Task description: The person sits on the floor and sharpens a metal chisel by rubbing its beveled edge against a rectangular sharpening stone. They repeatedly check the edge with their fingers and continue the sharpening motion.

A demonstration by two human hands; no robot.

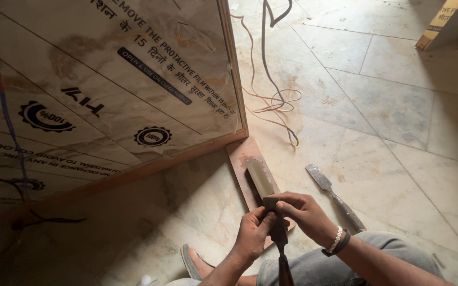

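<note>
A dark chisel point(279, 233) stands blade-down on a reddish sharpening stone point(241, 159) that lies on the floor. My left hand point(251, 235) and my right hand point(304, 213) both grip the blade end, fingers pressed together over it. The chisel's handle point(284, 273) points back toward me. The stone has a pale worn groove point(259, 177) along its middle. A beaded bracelet and a dark band sit on my right wrist.
A second chisel point(335, 198) lies on the marble floor to the right of the stone. A large film-covered plywood panel point(107, 79) rises at left. Loose wires point(271, 100) trail behind. My knee point(345, 265) and sandal point(192, 262) are below. A wooden board point(446, 24) is at top right.
</note>
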